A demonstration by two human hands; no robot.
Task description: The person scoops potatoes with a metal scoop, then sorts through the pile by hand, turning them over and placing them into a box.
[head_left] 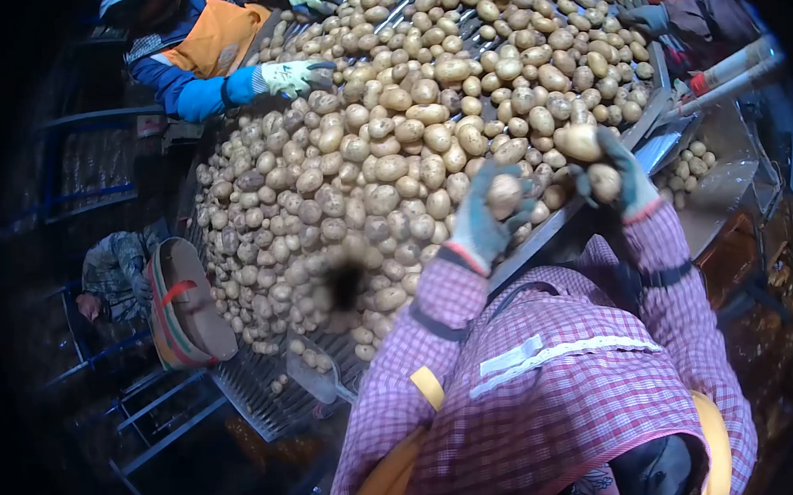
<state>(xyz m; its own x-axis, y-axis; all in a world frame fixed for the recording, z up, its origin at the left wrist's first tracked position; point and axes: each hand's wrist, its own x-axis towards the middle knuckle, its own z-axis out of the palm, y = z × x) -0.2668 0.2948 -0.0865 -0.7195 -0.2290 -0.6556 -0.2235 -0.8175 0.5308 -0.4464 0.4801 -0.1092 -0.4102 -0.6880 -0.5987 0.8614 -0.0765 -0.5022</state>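
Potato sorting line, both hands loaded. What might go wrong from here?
Right hand holds two potatoes at once in a glove; one may slip out. Left hand holds a potato near the belt's rim, so a drop might land off the belt. Pile crowds that rim; strays may roll off.

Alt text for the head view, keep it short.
A person in a pink checked shirt holds potatoes in gloved hands above a roller table heaped with loose potatoes: the left hand grips one potato, the right hand two potatoes. A co-worker's white glove and another's dark glove reach onto the heap.
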